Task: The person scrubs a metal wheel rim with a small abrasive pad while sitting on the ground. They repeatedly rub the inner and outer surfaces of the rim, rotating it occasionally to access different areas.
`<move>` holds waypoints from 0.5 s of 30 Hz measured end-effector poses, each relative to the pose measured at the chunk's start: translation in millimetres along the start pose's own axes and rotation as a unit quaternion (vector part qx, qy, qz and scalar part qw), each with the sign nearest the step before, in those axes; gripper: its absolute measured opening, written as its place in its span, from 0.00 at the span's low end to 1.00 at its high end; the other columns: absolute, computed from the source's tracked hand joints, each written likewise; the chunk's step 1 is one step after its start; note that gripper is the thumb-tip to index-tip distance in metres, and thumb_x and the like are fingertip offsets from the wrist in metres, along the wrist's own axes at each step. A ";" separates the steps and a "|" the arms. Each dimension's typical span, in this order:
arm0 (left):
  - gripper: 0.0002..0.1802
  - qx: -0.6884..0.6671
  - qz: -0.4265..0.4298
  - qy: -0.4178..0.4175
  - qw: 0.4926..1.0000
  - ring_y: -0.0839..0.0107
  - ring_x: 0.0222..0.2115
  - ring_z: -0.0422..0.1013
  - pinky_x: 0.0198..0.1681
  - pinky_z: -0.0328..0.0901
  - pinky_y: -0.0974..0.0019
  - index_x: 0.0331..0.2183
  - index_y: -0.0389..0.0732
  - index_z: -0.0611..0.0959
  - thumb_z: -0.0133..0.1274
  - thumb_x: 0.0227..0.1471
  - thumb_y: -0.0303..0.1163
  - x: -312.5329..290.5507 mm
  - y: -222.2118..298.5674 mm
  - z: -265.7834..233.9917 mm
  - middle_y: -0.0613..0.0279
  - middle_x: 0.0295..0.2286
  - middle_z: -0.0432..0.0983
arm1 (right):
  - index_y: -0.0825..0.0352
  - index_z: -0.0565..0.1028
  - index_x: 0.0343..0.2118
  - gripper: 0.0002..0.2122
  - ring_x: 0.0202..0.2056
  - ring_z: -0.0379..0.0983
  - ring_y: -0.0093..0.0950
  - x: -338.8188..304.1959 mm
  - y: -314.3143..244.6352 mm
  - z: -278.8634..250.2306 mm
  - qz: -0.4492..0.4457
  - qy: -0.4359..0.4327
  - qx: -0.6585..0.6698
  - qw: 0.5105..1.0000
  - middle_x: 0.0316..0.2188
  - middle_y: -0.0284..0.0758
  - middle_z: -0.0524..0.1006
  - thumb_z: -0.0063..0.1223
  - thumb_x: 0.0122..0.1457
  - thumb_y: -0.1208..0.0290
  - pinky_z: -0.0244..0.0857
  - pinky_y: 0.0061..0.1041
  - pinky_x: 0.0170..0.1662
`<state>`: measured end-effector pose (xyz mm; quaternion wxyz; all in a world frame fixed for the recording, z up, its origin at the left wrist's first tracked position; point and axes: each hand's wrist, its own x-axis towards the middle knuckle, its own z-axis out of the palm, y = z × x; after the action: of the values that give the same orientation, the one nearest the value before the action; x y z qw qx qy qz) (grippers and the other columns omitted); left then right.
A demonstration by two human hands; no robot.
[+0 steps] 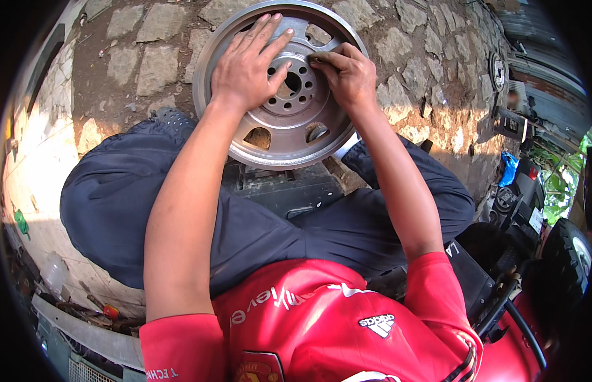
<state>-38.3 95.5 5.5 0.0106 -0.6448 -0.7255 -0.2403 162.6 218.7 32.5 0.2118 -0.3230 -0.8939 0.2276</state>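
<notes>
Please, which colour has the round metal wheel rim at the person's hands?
The round metal wheel rim is dull silver-grey; it shows best in the head view.

We have stone paving (157, 70) up top, partly sunlit. Far right we get a small wheel (497, 71), a dark panel (511, 125) below it, corrugated sheets (550, 79), then a blue bag (509, 169), foliage (566, 183) and a black tyre (563, 245) lower down. Left side we log a dark bar (44, 69), a green scrap (21, 221) and a clear container (54, 272); bottom left, a grille (86, 371).
</notes>
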 end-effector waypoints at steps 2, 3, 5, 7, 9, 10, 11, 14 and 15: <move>0.34 -0.003 -0.004 -0.005 1.000 0.64 0.72 0.58 0.72 0.59 0.52 0.67 0.61 0.75 0.60 0.62 0.47 -1.8 0.7 -0.5 0.67 0.71 0.62 | 0.54 0.90 0.41 0.10 0.31 0.80 0.36 -4.0 1.4 -1.3 -0.012 -0.003 -0.015 1.000 0.30 0.34 0.80 0.72 0.56 0.68 0.76 0.34 0.37; 0.34 -0.006 -0.008 -0.005 1.000 0.64 0.72 0.58 0.71 0.60 0.51 0.68 0.61 0.75 0.61 0.61 0.46 -0.6 0.8 -0.5 0.67 0.72 0.61 | 0.53 0.90 0.41 0.10 0.31 0.80 0.36 -9.3 3.5 -4.7 -0.013 -0.010 -0.013 1.000 0.30 0.33 0.80 0.72 0.56 0.67 0.75 0.34 0.37; 0.34 -0.012 -0.007 -0.006 1.000 0.64 0.72 0.58 0.71 0.60 0.51 0.68 0.61 0.75 0.61 0.61 0.46 -2.8 1.9 -1.2 0.68 0.72 0.61 | 0.54 0.90 0.41 0.09 0.31 0.80 0.36 -24.9 5.4 -14.7 -0.011 -0.057 -0.038 0.998 0.30 0.34 0.81 0.71 0.56 0.68 0.75 0.34 0.36; 0.34 -0.018 -0.005 -0.005 1.000 0.65 0.72 0.58 0.72 0.59 0.51 0.68 0.62 0.75 0.61 0.62 0.47 -1.4 1.2 0.5 0.68 0.72 0.61 | 0.53 0.90 0.41 0.09 0.31 0.80 0.35 -22.7 10.2 -15.8 -0.017 -0.053 -0.016 0.998 0.29 0.34 0.80 0.71 0.56 0.68 0.75 0.34 0.36; 0.33 -0.004 -0.003 0.000 1.000 0.65 0.71 0.59 0.72 0.59 0.52 0.67 0.61 0.76 0.60 0.62 0.48 -1.4 1.5 0.8 0.67 0.71 0.63 | 0.53 0.90 0.40 0.09 0.31 0.80 0.35 -21.4 6.4 -17.1 -0.006 -0.051 -0.002 0.999 0.28 0.34 0.80 0.71 0.55 0.68 0.75 0.34 0.36; 0.33 0.003 -0.002 0.003 1.000 0.65 0.71 0.60 0.72 0.58 0.52 0.66 0.60 0.77 0.60 0.62 0.49 -1.8 1.5 0.7 0.66 0.71 0.64 | 0.54 0.90 0.40 0.09 0.31 0.80 0.35 -18.4 6.2 -14.7 -0.012 -0.046 -0.007 0.999 0.29 0.34 0.80 0.71 0.55 0.68 0.75 0.34 0.37; 0.33 0.005 0.001 0.006 1.000 0.65 0.71 0.60 0.72 0.58 0.52 0.67 0.60 0.76 0.59 0.62 0.49 -0.8 0.9 -0.2 0.66 0.71 0.63 | 0.54 0.90 0.40 0.09 0.31 0.80 0.35 -13.2 6.7 -13.4 -0.020 -0.038 -0.013 0.999 0.29 0.34 0.80 0.71 0.55 0.68 0.75 0.34 0.37; 0.33 0.009 0.004 0.007 1.000 0.66 0.71 0.60 0.72 0.58 0.53 0.67 0.60 0.76 0.59 0.62 0.49 -0.4 0.9 -0.5 0.66 0.71 0.63 | 0.56 0.90 0.38 0.08 0.33 0.80 0.38 -3.8 3.0 -7.5 -0.014 -0.019 0.001 1.000 0.29 0.35 0.80 0.71 0.54 0.68 0.75 0.36 0.38; 0.33 0.010 0.004 0.005 1.000 0.66 0.71 0.60 0.72 0.58 0.53 0.67 0.60 0.76 0.59 0.62 0.49 0.7 1.2 -0.9 0.66 0.71 0.63 | 0.56 0.90 0.38 0.08 0.33 0.80 0.38 -1.8 3.5 -5.3 -0.011 -0.016 0.007 1.000 0.29 0.35 0.80 0.71 0.54 0.68 0.75 0.36 0.38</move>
<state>-37.6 95.8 6.9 0.0212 -0.6462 -0.7254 -0.2363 168.3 221.3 34.5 0.2025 -0.3076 -0.8990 0.2370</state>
